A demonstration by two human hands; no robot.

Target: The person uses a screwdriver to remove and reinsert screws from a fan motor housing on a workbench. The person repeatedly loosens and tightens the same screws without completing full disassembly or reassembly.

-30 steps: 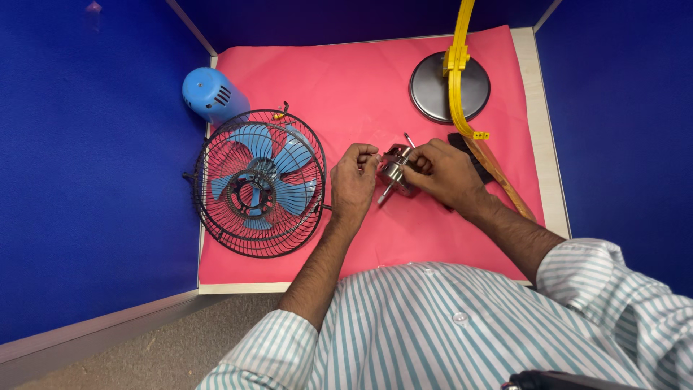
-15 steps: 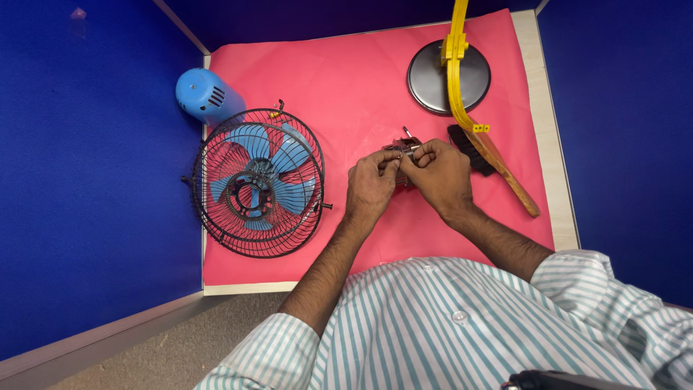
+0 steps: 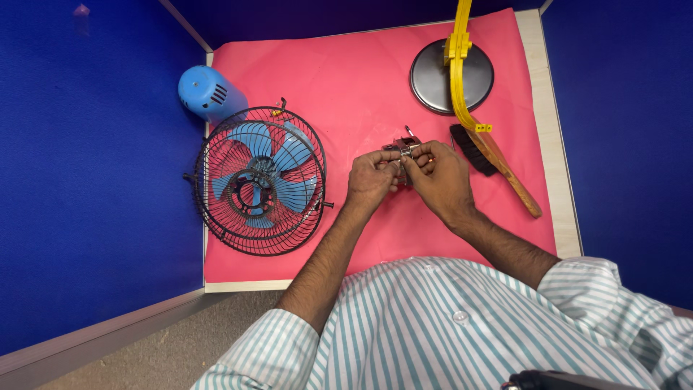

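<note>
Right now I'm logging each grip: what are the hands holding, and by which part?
Both hands, left hand and right hand, pinch a small metal part by its lower end; its top pokes out above the fingertips.

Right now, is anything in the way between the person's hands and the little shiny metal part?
Nothing visible is. The left hand and the right hand both already grip the small shiny metal part directly, above the pink mat.

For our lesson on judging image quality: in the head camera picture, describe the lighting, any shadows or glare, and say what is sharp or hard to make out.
Head view: even, bright light on the pink mat, soft shadows only; a faint sheen on the round metal base; the fan cage and brush are sharp; the small metal part between the left hand and right hand is mostly hidden by fingers.
</note>
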